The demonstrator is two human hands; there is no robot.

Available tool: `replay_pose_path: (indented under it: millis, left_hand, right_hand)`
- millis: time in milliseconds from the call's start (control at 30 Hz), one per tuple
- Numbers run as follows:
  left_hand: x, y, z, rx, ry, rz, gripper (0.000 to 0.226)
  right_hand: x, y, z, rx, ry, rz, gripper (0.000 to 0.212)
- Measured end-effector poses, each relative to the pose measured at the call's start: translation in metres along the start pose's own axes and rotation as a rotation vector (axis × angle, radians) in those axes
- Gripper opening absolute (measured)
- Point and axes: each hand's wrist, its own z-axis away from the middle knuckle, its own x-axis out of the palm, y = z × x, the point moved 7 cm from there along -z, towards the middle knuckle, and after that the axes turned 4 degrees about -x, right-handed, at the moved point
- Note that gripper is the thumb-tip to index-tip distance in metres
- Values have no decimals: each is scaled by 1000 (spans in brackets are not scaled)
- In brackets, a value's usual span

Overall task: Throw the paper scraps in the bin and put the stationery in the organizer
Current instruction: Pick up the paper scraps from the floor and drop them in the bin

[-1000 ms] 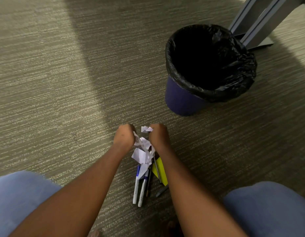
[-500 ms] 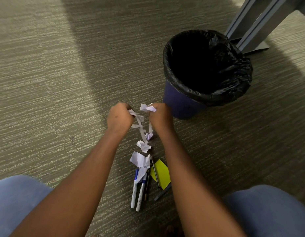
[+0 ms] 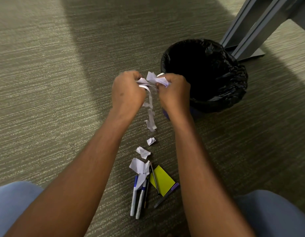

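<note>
Both hands are raised over the carpet point(image 3: 45, 100), fists closed on one crumpled bunch of paper scraps point(image 3: 152, 80): the left hand point(image 3: 128, 93) clenches its left end, the right hand point(image 3: 174, 93) its right end, and a torn strip dangles between them. Just right stands the bin point(image 3: 233, 86), black-lined. Loose scraps point(image 3: 143, 152), markers point(image 3: 137, 200), pens point(image 3: 166, 195) and a yellow note point(image 3: 162, 180) lie below.

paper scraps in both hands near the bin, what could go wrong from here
1. A long strip dangles loose below the left hand and right hand; it may tear off or drop onto the carpet before it clears the bin rim.
2. Three scraps, such as the one at, lie on the floor; one sits on the markers, so grabbing it could drag stationery along.
3. No organizer is in view.
</note>
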Motion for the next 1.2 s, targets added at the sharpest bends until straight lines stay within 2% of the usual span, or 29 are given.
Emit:
replay_pose_path:
  millis: [233, 367, 567, 700, 900, 967, 1067, 1200]
  left_hand:
    - [-5, 57, -22, 128, 78, 64, 18]
    - [4, 90, -31, 198, 87, 78, 26]
    - [23, 133, -41, 306, -5, 182, 28]
    - [31, 153, -44, 410, -9, 227, 29]
    - [54, 157, -48, 452, -93, 228, 22]
    - [63, 154, -47, 466, -139, 225, 33]
    - [79, 144, -50, 424, -196, 68, 57]
    - [90, 132, -53, 390, -213, 63, 55]
  right_hand:
    - [-45, -8, -27, -42, 172, 0, 12]
    - [-68, -6, -50, -54, 236, 38, 16]
    - [-92, 3, -75, -41, 287, 78, 21]
    - [-100, 4, -84, -94, 338, 83, 21]
    - [-97, 24, -93, -29, 332, 58, 26]
    - [-95, 34, -93, 10, 312, 47, 31]
    - [-89, 48, -93, 75, 264, 43, 36]
    - [-81, 62, -88, 123, 246, 33, 34]
